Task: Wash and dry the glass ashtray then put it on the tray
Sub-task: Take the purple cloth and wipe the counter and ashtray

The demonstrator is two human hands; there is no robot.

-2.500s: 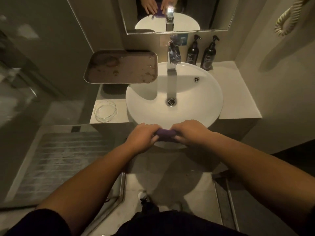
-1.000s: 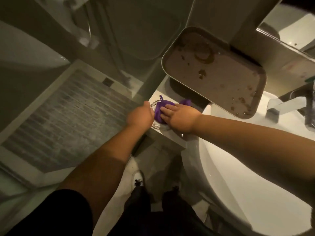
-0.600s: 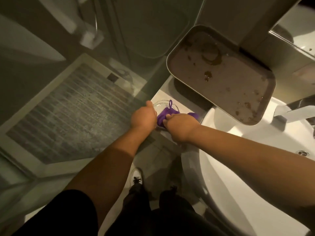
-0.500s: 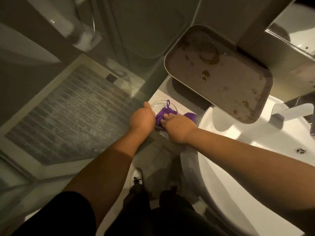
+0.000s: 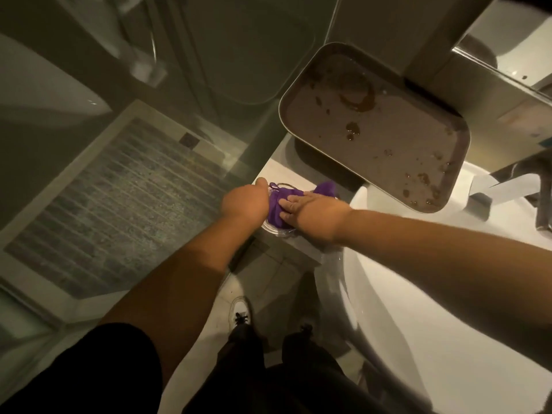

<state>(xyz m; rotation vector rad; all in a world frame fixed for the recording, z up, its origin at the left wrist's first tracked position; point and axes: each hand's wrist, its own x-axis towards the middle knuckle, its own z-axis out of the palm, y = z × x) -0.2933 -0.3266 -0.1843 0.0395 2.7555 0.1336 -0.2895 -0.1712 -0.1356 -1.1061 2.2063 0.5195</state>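
Note:
The clear glass ashtray rests on the white counter left of the basin, mostly covered by a purple cloth. My left hand grips the ashtray's left rim, thumb up. My right hand lies flat on the cloth and presses it into the ashtray. The metal tray, brown and stained with dark spots, stands raised behind the ashtray, to the upper right.
The white round basin fills the lower right, with the chrome tap at the right edge. A glass shower partition and a grey slatted shower floor lie to the left. My shoes stand on the tiled floor below.
Both hands left the basin's front edge with the cloth and went to the ashtray on the left. Over the last second the right hand has shifted slightly on the cloth inside the ashtray.

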